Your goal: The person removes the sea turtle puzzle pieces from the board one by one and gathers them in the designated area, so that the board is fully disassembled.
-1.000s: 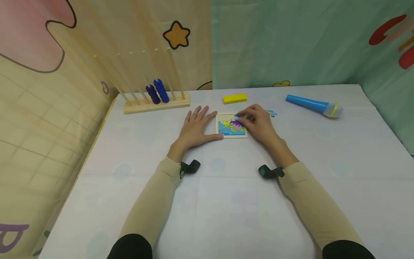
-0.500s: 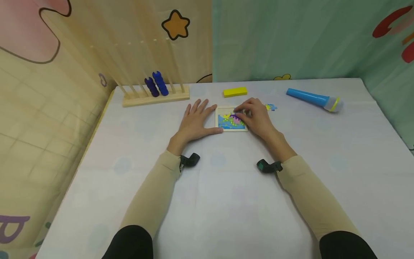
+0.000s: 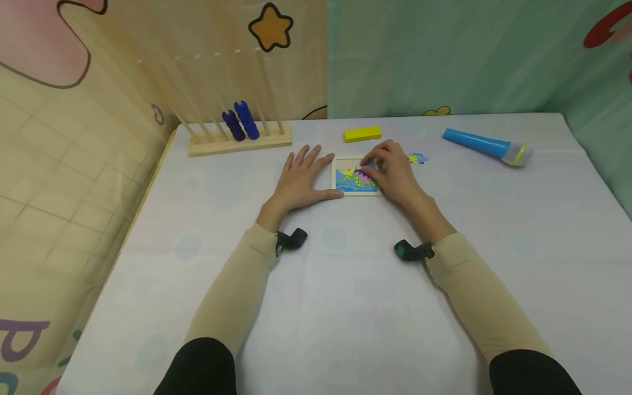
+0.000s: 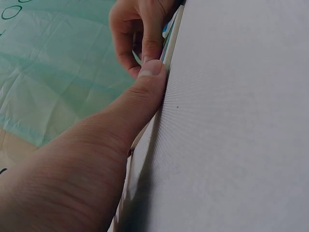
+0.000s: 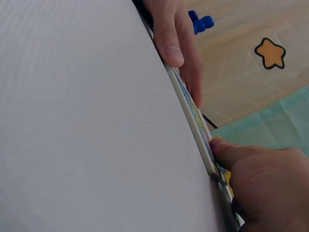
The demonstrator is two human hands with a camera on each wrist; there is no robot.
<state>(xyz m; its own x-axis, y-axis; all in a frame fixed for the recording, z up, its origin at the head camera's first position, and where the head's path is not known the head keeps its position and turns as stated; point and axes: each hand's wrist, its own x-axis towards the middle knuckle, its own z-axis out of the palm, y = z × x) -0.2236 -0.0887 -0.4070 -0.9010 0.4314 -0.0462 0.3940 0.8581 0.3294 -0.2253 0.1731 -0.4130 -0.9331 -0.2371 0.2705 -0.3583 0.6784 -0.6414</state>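
- The picture puzzle (image 3: 351,185) lies flat on the white surface (image 3: 316,307), between the two hands. It has a pale rim and a bright picture with blue, yellow, green, pink and purple in it.
- The left hand (image 3: 300,178) has a wide grip, with its fingers spread out. Its thumb touches the puzzle's near left corner, and its pointer finger is by the far left corner.
- The right hand (image 3: 395,171) has a narrow grip. Its fingers are bent, and the tips of its thumb and pointer finger are close together at the far right part of the puzzle. I cannot tell if a little piece is between them.
- Some loose puzzle bits (image 3: 418,158), blue and yellow, lie just to the right of the right hand.
- A yellow block (image 3: 362,134) lies behind the puzzle.
- A blue toy microphone (image 3: 486,147) lies on its side, far over to the right. Its gray head has a yellow ring.
- A wooden stand (image 3: 212,147) with tall sticks is at the back left. Two of the sticks have blue beads (image 3: 247,119).
- An orange star (image 3: 271,27) is on the yellow cloth behind.
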